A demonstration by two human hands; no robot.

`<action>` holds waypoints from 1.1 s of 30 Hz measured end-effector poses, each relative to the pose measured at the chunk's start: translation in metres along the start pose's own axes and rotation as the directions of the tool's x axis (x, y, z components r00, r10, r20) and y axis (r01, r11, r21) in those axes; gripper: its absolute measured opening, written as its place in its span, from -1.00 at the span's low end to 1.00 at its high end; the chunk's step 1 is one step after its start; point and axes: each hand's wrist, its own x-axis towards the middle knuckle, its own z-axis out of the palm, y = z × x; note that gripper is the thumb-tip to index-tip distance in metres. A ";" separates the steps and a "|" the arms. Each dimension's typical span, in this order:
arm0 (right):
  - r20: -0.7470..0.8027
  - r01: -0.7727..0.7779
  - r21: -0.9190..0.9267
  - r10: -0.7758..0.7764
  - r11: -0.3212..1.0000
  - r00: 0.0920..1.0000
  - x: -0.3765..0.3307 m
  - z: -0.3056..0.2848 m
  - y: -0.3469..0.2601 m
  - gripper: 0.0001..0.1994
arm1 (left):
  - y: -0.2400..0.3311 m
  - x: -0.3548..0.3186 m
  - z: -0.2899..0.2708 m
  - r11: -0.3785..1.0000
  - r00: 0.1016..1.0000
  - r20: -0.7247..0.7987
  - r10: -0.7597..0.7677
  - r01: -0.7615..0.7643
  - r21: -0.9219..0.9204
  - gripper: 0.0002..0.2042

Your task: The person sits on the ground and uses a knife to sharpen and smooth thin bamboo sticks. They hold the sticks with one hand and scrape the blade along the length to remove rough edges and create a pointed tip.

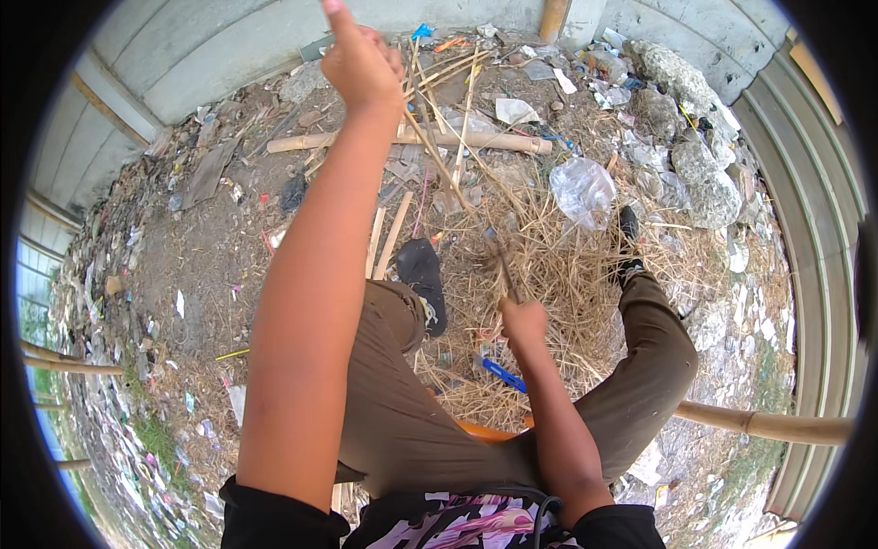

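Note:
At the far end of my outstretched arm, my left hand (363, 66) is closed, with one digit pointing up. Its curled fingers meet the upper part of a long thin bamboo strip (436, 151), though the grip itself is mostly hidden. The strip slants down toward my right hand (524, 323), which is closed between my legs around a narrow, dark knife (502, 259). The strip and the blade meet or overlap; I cannot tell exactly where. Pale shavings (572, 302) are heaped around and beyond my right hand. A blue box cutter (503, 374) lies just below it.
A bamboo pole (512, 143) lies crosswise ahead, with several split strips (457, 69) over it. My dark shoe (422, 284) is beside the shavings. A clear plastic bag (583, 192) and rubble (709, 178) are on the right. Concrete (219, 55) and corrugated (805, 183) walls border the littered ground.

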 end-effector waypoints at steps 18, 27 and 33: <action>-0.293 0.550 0.522 -0.469 0.651 0.833 -0.062 -0.085 -0.133 -0.73 | -0.012 -0.009 0.020 0.985 0.985 -0.035 0.171 -0.169 0.035 -0.36; -0.353 0.596 0.405 -0.482 0.693 0.802 0.022 0.028 -0.032 -0.80 | -0.002 -0.010 0.024 0.992 0.993 -0.008 0.116 -0.116 0.049 -0.35; 0.359 -0.264 0.227 0.172 0.937 0.917 0.041 0.051 0.021 -0.72 | -0.015 -0.006 0.010 0.995 0.997 -0.033 0.071 -0.069 0.070 -0.35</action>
